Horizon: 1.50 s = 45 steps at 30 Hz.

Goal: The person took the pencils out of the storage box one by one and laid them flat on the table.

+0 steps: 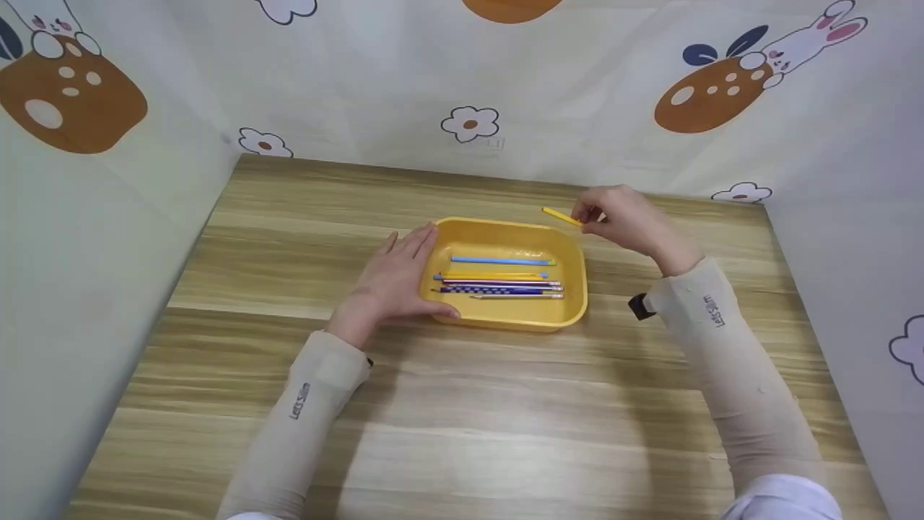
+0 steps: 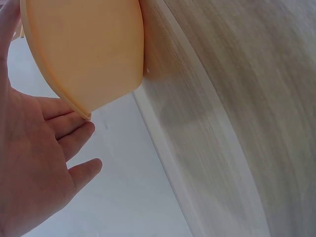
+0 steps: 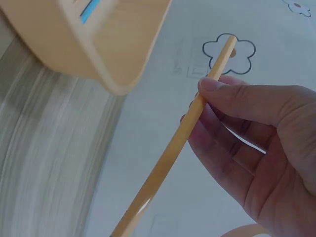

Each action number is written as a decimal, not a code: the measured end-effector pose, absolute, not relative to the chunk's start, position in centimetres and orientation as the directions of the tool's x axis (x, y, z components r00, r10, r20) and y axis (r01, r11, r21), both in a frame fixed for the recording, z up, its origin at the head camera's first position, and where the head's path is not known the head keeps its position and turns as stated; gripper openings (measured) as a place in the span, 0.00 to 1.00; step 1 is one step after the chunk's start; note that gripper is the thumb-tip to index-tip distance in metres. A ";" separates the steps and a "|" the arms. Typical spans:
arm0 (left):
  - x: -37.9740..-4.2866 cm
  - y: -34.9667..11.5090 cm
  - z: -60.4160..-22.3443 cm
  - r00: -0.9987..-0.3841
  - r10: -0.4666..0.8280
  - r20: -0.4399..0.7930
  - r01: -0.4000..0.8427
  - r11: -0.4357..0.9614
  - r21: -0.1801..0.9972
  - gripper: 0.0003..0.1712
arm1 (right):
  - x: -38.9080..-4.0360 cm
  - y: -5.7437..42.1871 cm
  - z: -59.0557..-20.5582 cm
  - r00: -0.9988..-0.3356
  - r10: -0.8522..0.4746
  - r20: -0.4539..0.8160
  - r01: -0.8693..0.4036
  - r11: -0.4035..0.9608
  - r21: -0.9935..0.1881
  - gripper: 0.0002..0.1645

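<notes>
A yellow plastic basin (image 1: 505, 321) stands on the table with several pencils lying inside, side by side. Farthest back among them is a light blue pencil (image 1: 498, 261); nearer are a yellow one (image 1: 498, 275), a dark blue patterned one (image 1: 484, 290) and a silvery one (image 1: 512, 296). My left hand (image 1: 390, 278) is spread against the basin's left end, thumb at the near rim; the left wrist view shows its fairly straight fingers (image 2: 74, 140) touching the rim. Beyond the back right corner, my right hand (image 1: 628, 220) pinches a yellow pencil (image 3: 173, 150) between thumb and fingers, above the table.
The wood-grain table (image 1: 462, 404) is bounded at the back by a wall covering (image 1: 375, 94) printed with flowers, rabbits and orange fruit. Pale side walls (image 1: 94, 238) rise at left and right.
</notes>
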State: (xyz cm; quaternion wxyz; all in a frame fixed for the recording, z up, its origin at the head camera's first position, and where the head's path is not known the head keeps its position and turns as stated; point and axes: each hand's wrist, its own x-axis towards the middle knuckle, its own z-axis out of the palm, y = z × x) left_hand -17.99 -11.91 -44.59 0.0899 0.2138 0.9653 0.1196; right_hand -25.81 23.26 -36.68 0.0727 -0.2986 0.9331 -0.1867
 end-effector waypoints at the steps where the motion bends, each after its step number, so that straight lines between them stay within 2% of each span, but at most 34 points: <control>1: -18.0 -11.9 -44.6 -0.893 0.433 -0.122 0.390 0.880 0.270 0.80 | -25.9 23.5 -36.8 -0.815 -0.580 -0.022 -0.527 0.755 -0.390 0.06; 9: -18.0 -11.9 -44.5 -0.894 0.427 -0.134 0.381 0.884 0.271 0.80 | -26.5 25.5 -38.3 -0.841 -0.541 0.014 -0.506 0.777 -0.374 0.05; 21: -18.0 -12.0 -44.6 -0.898 0.420 -0.131 0.373 0.884 0.280 0.81 | -27.7 27.8 -40.2 -0.889 -0.457 -0.024 -0.418 0.830 -0.369 0.07; 33: -18.0 -12.0 -44.5 -0.893 0.430 -0.135 0.386 0.883 0.266 0.80 | -28.3 29.6 -42.2 -0.904 -0.424 -0.045 -0.395 0.872 -0.290 0.09; 45: -17.9 -11.9 -44.4 -0.893 0.424 -0.152 0.374 0.886 0.273 0.80 | -28.4 31.4 -43.8 -0.912 -0.370 -0.179 -0.312 0.906 -0.285 0.09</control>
